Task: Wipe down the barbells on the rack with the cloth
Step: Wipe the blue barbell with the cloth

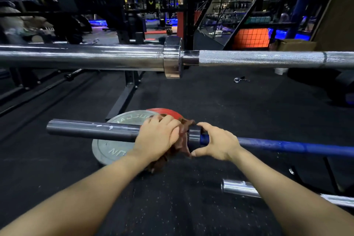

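A barbell with a dark grey sleeve (92, 129) and a blue shaft (287, 146) lies across the middle of the view. My left hand (157, 138) is wrapped over a brown cloth (183, 140) around the sleeve, close to the collar. My right hand (218, 142) curls round the shaft just right of the collar. Higher up, a chrome barbell (95, 56) with a knurled shaft (268, 59) spans the whole width. The chrome sleeve of a third barbell (239, 188) shows at the lower right, below my right forearm.
A grey weight plate (109, 149) and a red plate (168, 113) lie on the black rubber floor under the sleeve. A black rack upright and foot (126, 90) stand behind them. A spring collar clip (239, 79) lies on the floor at mid right.
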Available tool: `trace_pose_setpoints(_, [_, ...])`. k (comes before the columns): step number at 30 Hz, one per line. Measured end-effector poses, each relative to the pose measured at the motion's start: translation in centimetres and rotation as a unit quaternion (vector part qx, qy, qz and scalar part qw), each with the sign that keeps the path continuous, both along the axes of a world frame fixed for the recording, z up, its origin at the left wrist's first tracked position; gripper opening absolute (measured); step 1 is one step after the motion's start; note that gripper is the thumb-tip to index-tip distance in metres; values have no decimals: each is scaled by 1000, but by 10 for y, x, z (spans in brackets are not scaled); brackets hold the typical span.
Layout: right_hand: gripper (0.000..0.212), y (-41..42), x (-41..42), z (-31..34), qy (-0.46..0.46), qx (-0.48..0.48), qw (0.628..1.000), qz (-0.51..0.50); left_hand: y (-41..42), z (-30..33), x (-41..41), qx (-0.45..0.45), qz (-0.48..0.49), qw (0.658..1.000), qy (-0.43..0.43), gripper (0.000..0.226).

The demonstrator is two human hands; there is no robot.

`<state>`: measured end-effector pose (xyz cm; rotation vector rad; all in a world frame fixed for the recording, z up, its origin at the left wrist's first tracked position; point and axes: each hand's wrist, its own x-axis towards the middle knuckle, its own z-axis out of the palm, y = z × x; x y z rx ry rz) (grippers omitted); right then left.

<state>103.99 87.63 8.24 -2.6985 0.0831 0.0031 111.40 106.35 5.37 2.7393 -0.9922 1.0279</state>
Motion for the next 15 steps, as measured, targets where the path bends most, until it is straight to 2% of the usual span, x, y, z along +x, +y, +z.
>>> trace_pose_setpoints(4, [90, 0, -1, -2, -2, 9, 1000, -4, 2, 1, 8, -25, 112, 993, 20, 36])
trace_pose_setpoints(6, [89, 1, 0, -3, -3, 2, 1000, -4, -20, 1, -3, -65, 124, 990, 5, 35])
trace_pose_setpoints(10, [86, 1, 3, -9, -28, -17, 999, 4, -42, -4, -23, -94, 61, 994, 13, 30])
trace_pose_setpoints(13, [88, -1, 3, -11, -33, -22, 999, -1, -5, -11, -14, -21, -32, 999, -9, 32])
trace_pose_setpoints(15, [90, -1, 3, -12, -33, -17, 999, -2, 21, -12, -2, 12, -37, 999, -12, 33])
